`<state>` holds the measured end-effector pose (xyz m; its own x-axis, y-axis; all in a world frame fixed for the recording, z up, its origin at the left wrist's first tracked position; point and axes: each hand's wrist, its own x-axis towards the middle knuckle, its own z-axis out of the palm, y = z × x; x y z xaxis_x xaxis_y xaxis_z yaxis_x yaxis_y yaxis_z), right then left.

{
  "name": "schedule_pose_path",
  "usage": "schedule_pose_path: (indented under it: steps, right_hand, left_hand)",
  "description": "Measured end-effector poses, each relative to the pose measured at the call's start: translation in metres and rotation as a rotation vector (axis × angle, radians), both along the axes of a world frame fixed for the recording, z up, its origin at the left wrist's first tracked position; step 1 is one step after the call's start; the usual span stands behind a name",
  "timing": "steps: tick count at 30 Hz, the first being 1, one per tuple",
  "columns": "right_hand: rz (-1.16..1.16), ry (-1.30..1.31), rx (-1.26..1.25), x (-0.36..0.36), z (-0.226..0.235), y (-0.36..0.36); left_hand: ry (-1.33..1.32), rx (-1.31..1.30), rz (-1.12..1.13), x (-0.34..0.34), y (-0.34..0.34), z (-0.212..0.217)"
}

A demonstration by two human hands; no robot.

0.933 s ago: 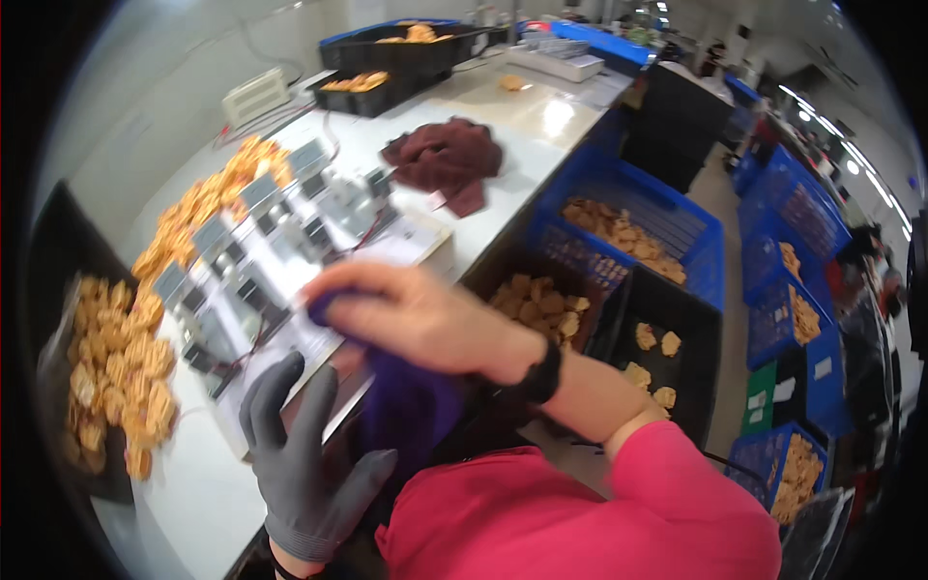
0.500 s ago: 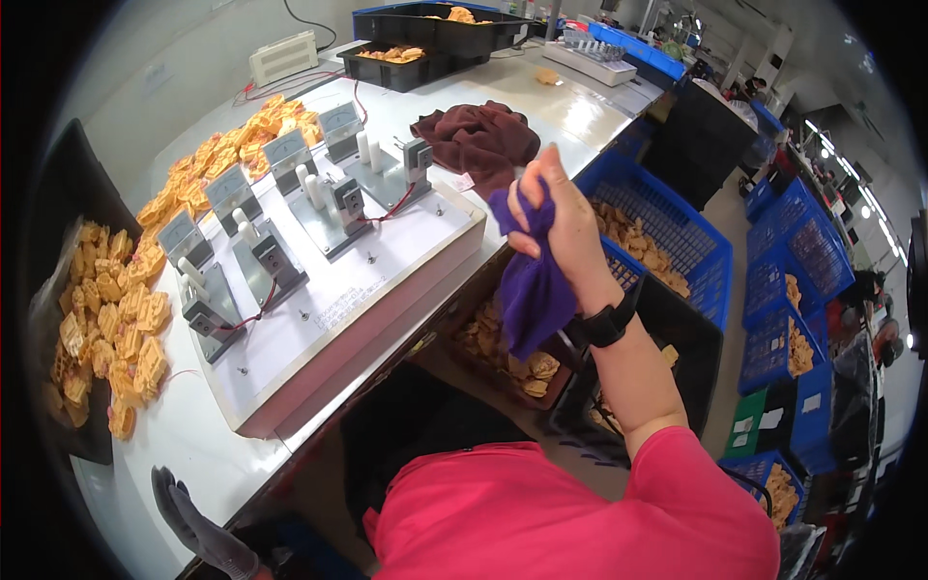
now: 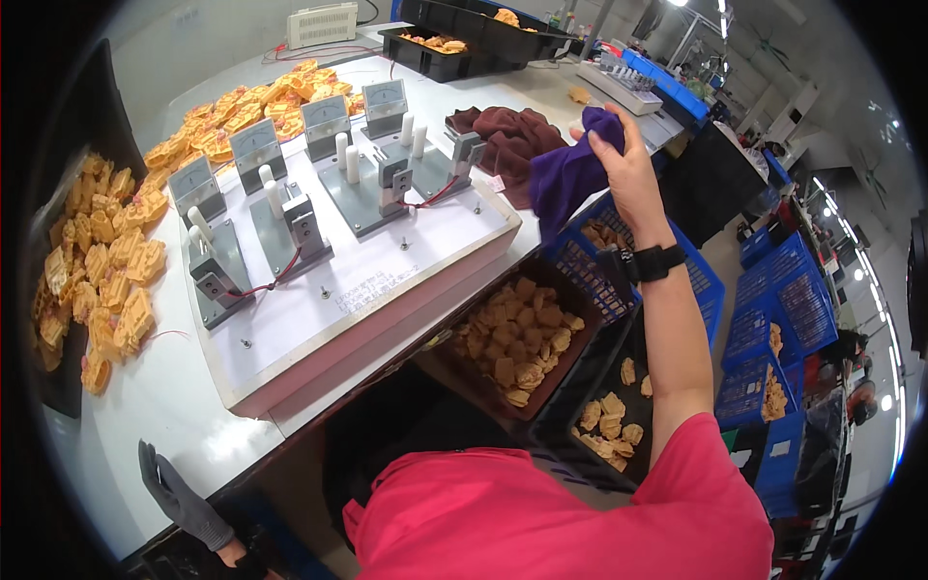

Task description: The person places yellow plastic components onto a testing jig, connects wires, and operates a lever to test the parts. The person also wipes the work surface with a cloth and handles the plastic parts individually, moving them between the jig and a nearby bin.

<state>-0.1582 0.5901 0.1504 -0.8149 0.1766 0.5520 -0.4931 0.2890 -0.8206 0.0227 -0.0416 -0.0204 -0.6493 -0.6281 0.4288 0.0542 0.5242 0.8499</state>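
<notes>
Right hand (image 3: 630, 174): gripping purple cloth (image 3: 568, 182), partly hiding brown cloth (image 3: 507, 145) leftward
Left hand (image 3: 186, 498): fingers extended, palm hidden
Bare tabletop (image 3: 193, 406): beyond left hand
Table edge (image 3: 253, 462): beside it

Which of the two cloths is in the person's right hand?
The purple cloth: it hangs from the fingers of the right hand, while the brown cloth lies on the table.

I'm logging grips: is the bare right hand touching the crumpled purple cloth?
Touching: the head view shows the bare right hand holding the purple cloth between thumb and fingers.
</notes>
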Motion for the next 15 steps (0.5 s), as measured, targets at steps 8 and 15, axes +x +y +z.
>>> schedule_pose_path:
  steps: [8, 15]
  right_hand:
    - [-0.618, 0.089, 0.602, -0.045, 0.011, 0.023]
    - [0.083, 0.043, 1.059, -0.069, -0.060, 0.015]
  left_hand:
    - [-0.049, -0.068, 0.037, -0.006, 0.009, -0.001]
    - [-0.021, -0.130, 0.062, -0.003, 0.010, -0.008]
